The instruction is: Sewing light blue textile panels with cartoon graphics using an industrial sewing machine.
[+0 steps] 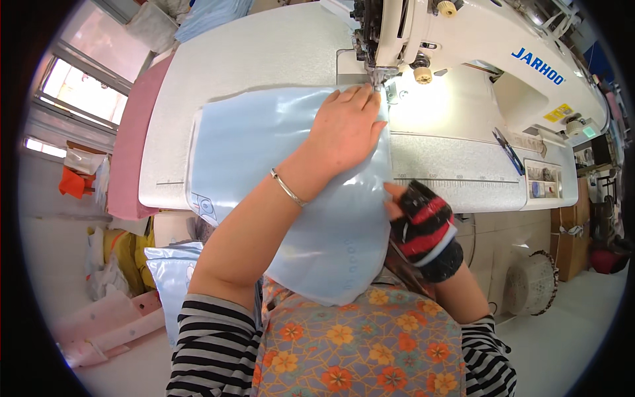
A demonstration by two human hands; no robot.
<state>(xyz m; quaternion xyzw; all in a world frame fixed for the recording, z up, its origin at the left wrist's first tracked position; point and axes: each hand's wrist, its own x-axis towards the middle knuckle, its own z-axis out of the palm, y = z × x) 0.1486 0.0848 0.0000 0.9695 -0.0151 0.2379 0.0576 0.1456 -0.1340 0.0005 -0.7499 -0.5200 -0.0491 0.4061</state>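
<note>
Pressing flat on a pale blue glossy sheet [278, 152], the left hand [347, 129] lies palm down, fingers together and stretched out, with fingertips right at the needle area of a white sewing machine [463, 40]. It grips nothing — it only holds the sheet down against the white work table [264, 53]. A thin silver bangle [287, 188] sits on that wrist.

Sheet position: spread over the table in front of the machine, right edge running under the presser foot [378, 78], near end hanging off the table edge toward the person's lap, over a floral apron [357, 344]. A small printed figure shows at the sheet's left lower corner.

Right hand [413, 215] wears a black and red fingerless glove and sits at the sheet's right edge near the table's front; fingers look pinched on that edge, though the contact itself is partly hidden.

Blue-handled snips [508, 151] lie on the table to the right of the machine, well apart from both hands. A pink cloth [132, 145] drapes over the table's left side. Striped sleeves show at the bottom — both arms.
</note>
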